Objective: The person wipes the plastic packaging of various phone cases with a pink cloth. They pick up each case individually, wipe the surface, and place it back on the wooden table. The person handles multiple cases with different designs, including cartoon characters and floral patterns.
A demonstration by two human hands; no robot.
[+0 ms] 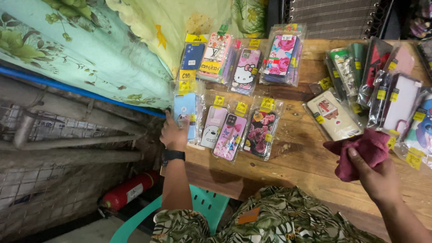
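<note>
Phone case, light blue, in a clear plastic sleeve with yellow tags, lay at the left edge of the wooden table, centre-left of the frame. Left hand, a black watch on its wrist, rested against the sleeve's lower end, fingers curled round the edge; how firmly they pinched it could not be told. Judged light and fairly stiff, with a slick, crinkly wrapper likely to slide; best taken by the long edges, thumb on one side and fingers on the other.

Right hand, lower right of the frame, had its fingers pressed together round a bunched maroon cloth; soft, limp, easily gripped.

Beside the blue item, in a row toward the centre: a bear-print case, a pink cartoon case, a dark rose-print case. Above these, a second row of packaged cases, one with a white cat figure. More sleeved cases were heaped at upper right.

Floral bedding filled the upper left; a red fire extinguisher lay at lower left, near a green plastic chair.
</note>
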